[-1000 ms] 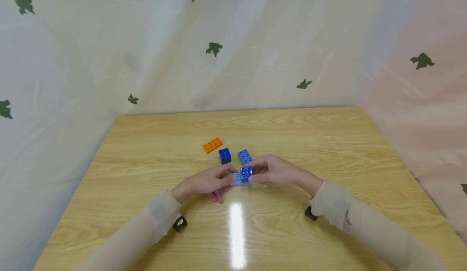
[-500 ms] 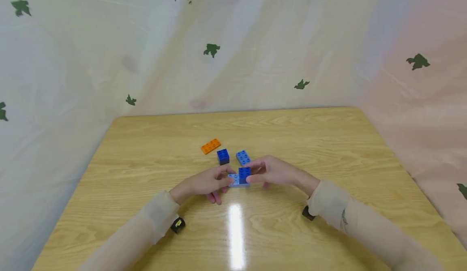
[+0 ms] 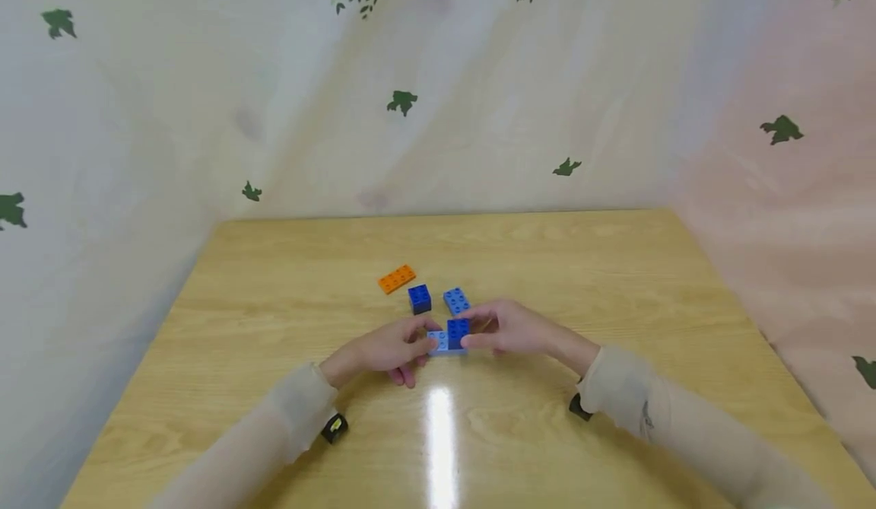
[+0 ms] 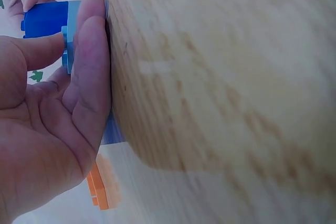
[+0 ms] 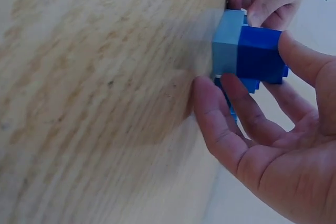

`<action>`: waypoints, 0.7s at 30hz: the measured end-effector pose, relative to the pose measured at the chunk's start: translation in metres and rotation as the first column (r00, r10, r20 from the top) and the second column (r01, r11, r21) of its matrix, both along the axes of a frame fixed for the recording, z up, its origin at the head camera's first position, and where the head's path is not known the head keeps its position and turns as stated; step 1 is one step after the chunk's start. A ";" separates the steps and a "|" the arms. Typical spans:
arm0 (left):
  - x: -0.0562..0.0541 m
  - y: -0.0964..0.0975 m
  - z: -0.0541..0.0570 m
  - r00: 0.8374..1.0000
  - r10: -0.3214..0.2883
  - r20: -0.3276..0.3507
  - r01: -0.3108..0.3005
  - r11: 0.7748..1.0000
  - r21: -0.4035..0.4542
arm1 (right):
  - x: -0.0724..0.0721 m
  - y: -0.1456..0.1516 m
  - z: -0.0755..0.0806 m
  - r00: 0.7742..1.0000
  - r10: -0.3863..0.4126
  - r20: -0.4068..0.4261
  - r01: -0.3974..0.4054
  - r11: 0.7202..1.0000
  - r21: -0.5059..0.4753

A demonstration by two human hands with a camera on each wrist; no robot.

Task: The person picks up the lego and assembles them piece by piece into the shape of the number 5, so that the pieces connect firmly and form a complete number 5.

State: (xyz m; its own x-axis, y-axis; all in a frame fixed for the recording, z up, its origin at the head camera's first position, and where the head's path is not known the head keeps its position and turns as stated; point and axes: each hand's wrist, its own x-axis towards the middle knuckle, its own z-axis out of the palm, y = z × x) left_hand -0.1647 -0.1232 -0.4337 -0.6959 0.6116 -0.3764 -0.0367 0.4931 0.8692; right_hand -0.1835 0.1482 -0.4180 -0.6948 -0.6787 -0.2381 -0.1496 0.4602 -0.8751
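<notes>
A light blue building brick [image 3: 442,337] lies on the table in front of the person, and a dark blue square brick [image 3: 457,334] sits on its right end. My left hand [image 3: 390,348] pinches the left end of the light blue brick, thumb on the studs side. From the right, my right hand [image 3: 518,330] pinches the dark blue brick between thumb and fingers. The right wrist view shows the dark blue brick [image 5: 257,53] flush against the light blue one [image 5: 224,48], its studs facing away from the table.
Just beyond the hands, another dark blue square brick [image 3: 420,299] and a medium blue brick [image 3: 456,300] stand on the wooden table [image 3: 582,258]. Farther left lies a flat orange brick [image 3: 397,278]. A cloth with leaf prints [image 3: 479,113] hangs behind the table.
The glare on top of the held dark blue brick has gone, and it now sits straighter on the light blue brick. Both hands keep their grip; the head view has shifted slightly.
</notes>
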 end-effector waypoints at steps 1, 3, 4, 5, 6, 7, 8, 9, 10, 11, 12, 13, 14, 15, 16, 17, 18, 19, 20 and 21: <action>0.000 0.000 -0.001 1.000 0.002 0.002 -0.002 1.000 -0.001 | 0.000 0.001 -0.001 1.000 0.015 -0.023 -0.015 1.000 0.006; 0.001 0.001 -0.001 1.000 0.003 -0.002 -0.003 1.000 0.004 | -0.001 0.002 0.000 0.997 0.043 -0.065 -0.041 0.999 0.028; 0.002 0.001 -0.001 1.000 0.002 -0.001 -0.002 1.000 0.005 | -0.003 0.004 0.001 0.996 0.046 -0.080 -0.043 0.998 0.039; 0.002 0.002 -0.001 1.000 -0.002 -0.004 0.002 1.000 0.005 | -0.004 0.005 0.002 0.995 0.039 -0.092 -0.034 0.998 0.051; 0.002 0.002 -0.001 1.000 -0.007 -0.007 0.007 1.000 0.007 | -0.007 0.006 0.004 0.995 0.023 -0.100 -0.018 0.998 0.056; 0.003 0.002 -0.002 1.000 -0.010 -0.010 0.010 1.000 0.009 | -0.009 0.008 0.005 0.994 0.002 -0.111 0.005 0.998 0.060; 0.004 0.002 -0.002 1.000 -0.012 -0.010 0.012 1.000 0.010 | -0.012 0.008 0.006 0.992 -0.029 -0.122 0.036 0.998 0.057; 0.004 0.002 -0.003 1.000 -0.015 -0.008 0.015 1.000 0.008 | -0.014 0.008 0.007 0.990 -0.064 -0.129 0.070 0.996 0.049; 0.004 0.001 -0.003 1.000 -0.016 -0.008 0.016 1.000 0.006 | -0.017 0.008 0.007 0.986 -0.099 -0.130 0.105 0.994 0.037; 0.003 0.001 -0.003 1.000 -0.016 -0.011 0.016 1.000 0.004 | -0.019 0.008 0.007 0.983 -0.125 -0.137 0.129 0.991 0.025; 0.002 0.000 -0.003 1.000 -0.014 -0.012 0.014 1.000 0.001 | -0.022 0.007 0.007 0.980 -0.142 -0.141 0.145 0.989 0.011; 0.001 0.000 -0.002 1.000 -0.013 -0.014 0.013 1.000 -0.003 | -0.024 0.005 0.006 0.978 -0.154 -0.143 0.156 0.988 0.007; 0.001 -0.001 -0.002 1.000 -0.015 -0.013 0.015 1.000 -0.006 | -0.026 0.004 0.004 0.977 -0.163 -0.134 0.166 0.986 0.008; 0.000 -0.001 -0.003 1.000 -0.020 -0.014 0.020 1.000 -0.009 | -0.027 0.002 0.002 0.978 -0.164 -0.126 0.166 0.986 0.012; -0.001 -0.001 -0.003 1.000 -0.024 -0.014 0.024 1.000 -0.009 | -0.029 0.001 -0.001 0.979 -0.162 -0.121 0.166 0.986 0.018; -0.002 0.000 -0.003 1.000 -0.028 -0.014 0.028 1.000 -0.009 | -0.030 -0.001 -0.004 0.980 -0.163 -0.117 0.167 0.986 0.026; -0.002 0.000 -0.003 0.999 -0.031 -0.014 0.031 0.999 -0.008 | -0.031 -0.002 -0.006 0.979 -0.168 -0.111 0.173 0.984 0.034; -0.002 0.000 -0.003 0.999 -0.033 -0.013 0.033 0.999 -0.008 | -0.032 -0.004 -0.009 0.979 -0.174 -0.105 0.180 0.983 0.042; -0.002 0.001 -0.003 0.999 -0.034 -0.011 0.034 0.999 -0.008 | -0.033 -0.006 -0.011 0.978 -0.183 -0.101 0.189 0.981 0.048; -0.001 0.001 -0.003 0.999 -0.035 -0.011 0.035 0.999 -0.008 | -0.033 -0.008 -0.012 0.976 -0.191 -0.101 0.197 0.979 0.054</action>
State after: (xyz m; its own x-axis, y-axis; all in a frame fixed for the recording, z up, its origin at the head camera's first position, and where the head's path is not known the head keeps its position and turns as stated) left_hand -0.1660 -0.1223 -0.4367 -0.6786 0.6327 -0.3732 -0.0097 0.5002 0.8658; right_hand -0.2168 0.1401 -0.4302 -0.8332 -0.5144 -0.2029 -0.1328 0.5423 -0.8296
